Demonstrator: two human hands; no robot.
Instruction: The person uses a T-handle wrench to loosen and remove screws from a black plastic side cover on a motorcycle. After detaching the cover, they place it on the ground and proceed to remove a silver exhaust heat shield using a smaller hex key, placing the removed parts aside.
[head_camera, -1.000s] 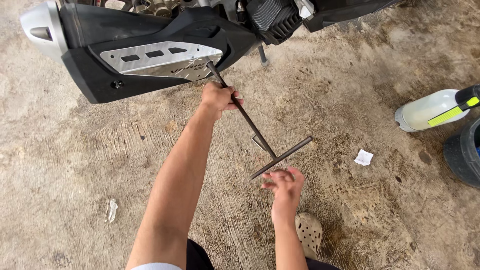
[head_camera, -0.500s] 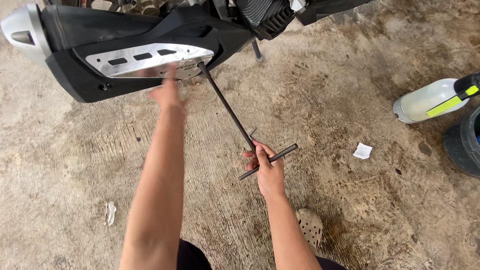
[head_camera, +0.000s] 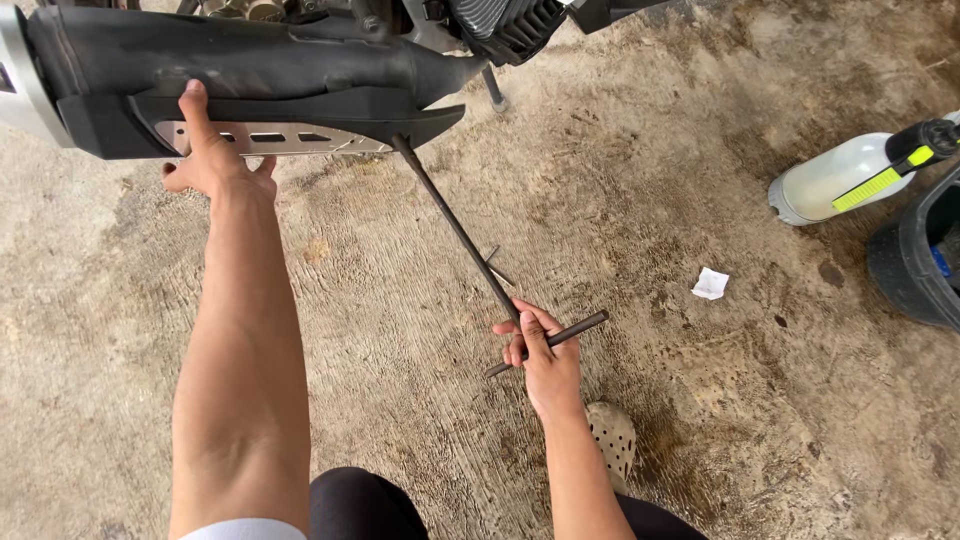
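A black motorcycle exhaust muffler (head_camera: 250, 70) with a silver heat shield (head_camera: 290, 140) hangs across the top left. My left hand (head_camera: 212, 155) grips the muffler's lower edge, thumb up on the black body. A long dark T-handle wrench (head_camera: 455, 225) runs from under the muffler down to my right hand (head_camera: 535, 350), which is closed on the crossbar end. The wrench's far tip sits at the muffler's underside.
A white spray bottle with a black and yellow-green trigger (head_camera: 850, 175) lies at the right. A black tyre edge (head_camera: 915, 260) is at the far right. A white paper scrap (head_camera: 710, 283) lies on the concrete floor. My shoe (head_camera: 610, 435) is below my right hand.
My left hand left the wrench shaft and moved up and left onto the muffler. My right hand closed on the T-handle. The view shifted, so the muffler sits higher.
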